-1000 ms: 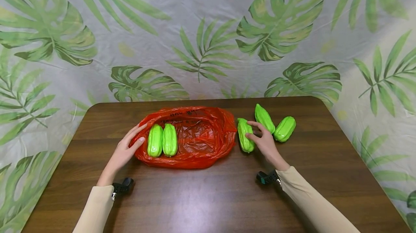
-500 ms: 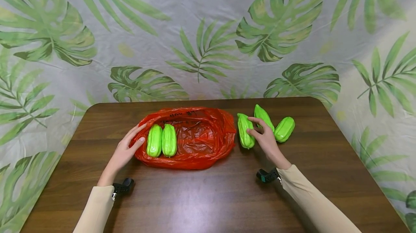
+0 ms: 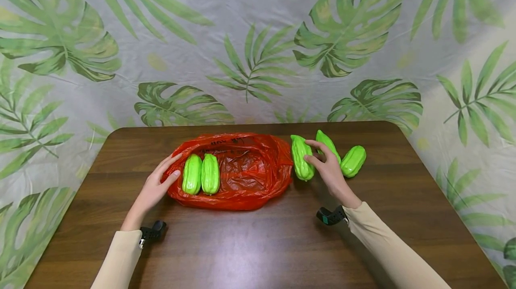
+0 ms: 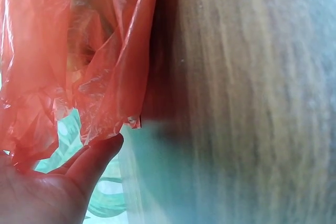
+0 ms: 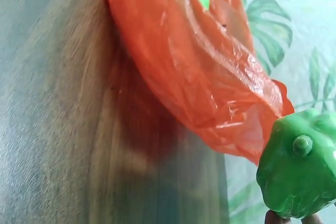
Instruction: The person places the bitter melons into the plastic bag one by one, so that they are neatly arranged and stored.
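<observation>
My right hand [image 3: 332, 172] grips a green ridged bitter gourd [image 3: 301, 159] between thumb and fingers, beside the right end of a red plastic bag [image 3: 258, 201]. In the right wrist view that gourd [image 5: 296, 169] shows its stubby end, with fingertips below it. The bag's mouth gapes upward, and two more gourds [image 3: 192, 174] lie side by side in its left part. My left hand [image 3: 155, 183] rests against the bag's left rim. The left wrist view shows its thumb [image 4: 100, 163] straight, touching the red plastic [image 4: 115, 66].
Right of my right hand lie two more gourds: one [image 3: 328, 145] partly hidden behind the fingers, the other [image 3: 353, 161] farther right. All stand on a brown wooden table [image 3: 242, 248]. A leaf-patterned cloth [image 3: 258, 56] hangs behind its far edge.
My right hand has lifted the gourd slightly and shifted it away from me and left, toward the bag. The left hand and the bag stay in place.
</observation>
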{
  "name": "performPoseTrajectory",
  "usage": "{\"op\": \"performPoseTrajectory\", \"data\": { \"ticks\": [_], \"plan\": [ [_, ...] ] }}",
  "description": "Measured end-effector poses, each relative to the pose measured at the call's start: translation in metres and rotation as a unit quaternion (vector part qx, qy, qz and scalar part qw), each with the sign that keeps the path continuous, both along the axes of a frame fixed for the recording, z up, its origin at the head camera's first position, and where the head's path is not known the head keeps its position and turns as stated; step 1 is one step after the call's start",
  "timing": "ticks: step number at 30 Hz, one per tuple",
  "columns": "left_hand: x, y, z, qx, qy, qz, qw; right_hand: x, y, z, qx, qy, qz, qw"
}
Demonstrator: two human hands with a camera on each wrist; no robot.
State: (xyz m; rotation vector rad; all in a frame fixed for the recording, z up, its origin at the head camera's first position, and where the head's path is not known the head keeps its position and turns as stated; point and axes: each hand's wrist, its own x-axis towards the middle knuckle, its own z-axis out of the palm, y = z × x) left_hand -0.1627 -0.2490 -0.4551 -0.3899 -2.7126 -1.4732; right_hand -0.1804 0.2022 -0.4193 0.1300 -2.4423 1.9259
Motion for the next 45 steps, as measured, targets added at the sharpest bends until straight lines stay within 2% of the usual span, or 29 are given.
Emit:
{"op": "performPoseTrajectory", "data": {
  "ticks": [7, 20, 33, 45],
  "plan": [
    [0.000, -0.001, -0.003, 0.001, 0.016, 0.001, 0.9999, 0.002, -0.008, 0.006, -0.007, 0.011, 0.012, 0.9998],
    [-0.001, 0.000, -0.002, -0.004, -0.004, 0.003, 1.0000, 0.001, -0.030, 0.021, -0.033, 0.045, 0.034, 0.9979],
    [-0.001, -0.002, -0.004, 0.000, -0.001, 0.001, 1.0000, 0.003, -0.042, 0.033, -0.043, 0.044, 0.050, 0.9968],
    [0.000, -0.002, -0.003, -0.002, 0.002, 0.001, 1.0000, 0.003, -0.066, 0.034, -0.060, 0.032, 0.082, 0.9943]
  ]
}}
